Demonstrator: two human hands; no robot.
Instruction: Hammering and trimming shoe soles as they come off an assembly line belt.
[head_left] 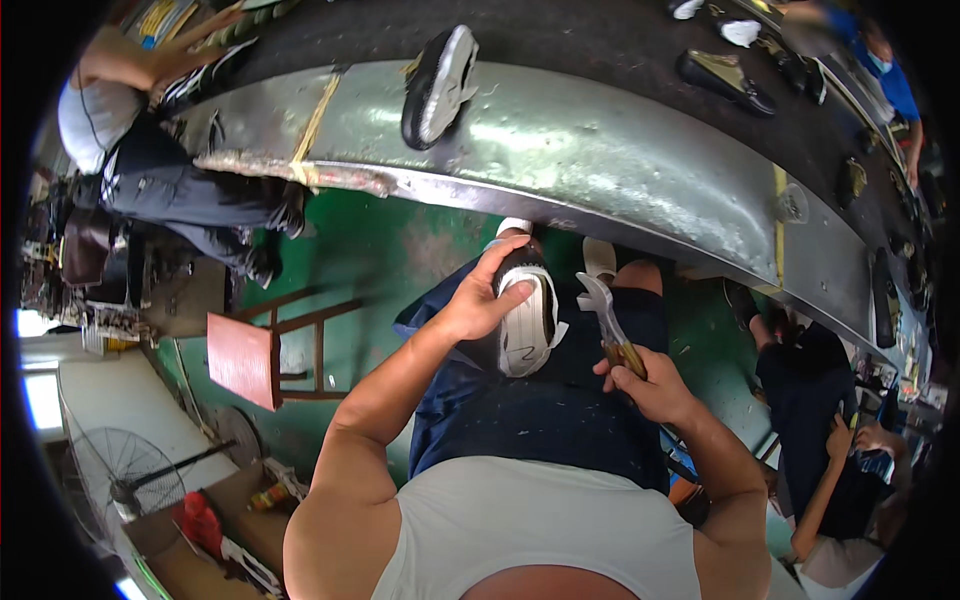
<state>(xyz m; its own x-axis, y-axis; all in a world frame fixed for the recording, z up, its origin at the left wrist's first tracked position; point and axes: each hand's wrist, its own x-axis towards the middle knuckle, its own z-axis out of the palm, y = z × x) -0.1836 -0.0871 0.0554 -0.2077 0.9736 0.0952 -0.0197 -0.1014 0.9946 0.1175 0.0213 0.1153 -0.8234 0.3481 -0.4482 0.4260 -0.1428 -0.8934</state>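
Note:
My left hand (482, 302) is wrapped round a black-and-white shoe upper (526, 330) held above my lap. Its thumb presses on the pale face of the upper, and the fingers reach round the dark far end. A dark mark shows on the white part nearest me. To the right, my right hand (655, 388) grips the yellow handles of lasting pincers (606, 318). Their curved silver head points up and away from me, apart from the shoe. Dark blue cloth (560, 420) covers my lap beneath both hands.
Ahead runs a metal-edged bench (600, 150) with a dark conveyor belt; another shoe (440, 88) rests on its edge. More shoes (725, 82) lie on the belt. A pink-seated stool (243, 360) and a fan (125, 485) stand left. Co-workers (110, 130) sit on both sides.

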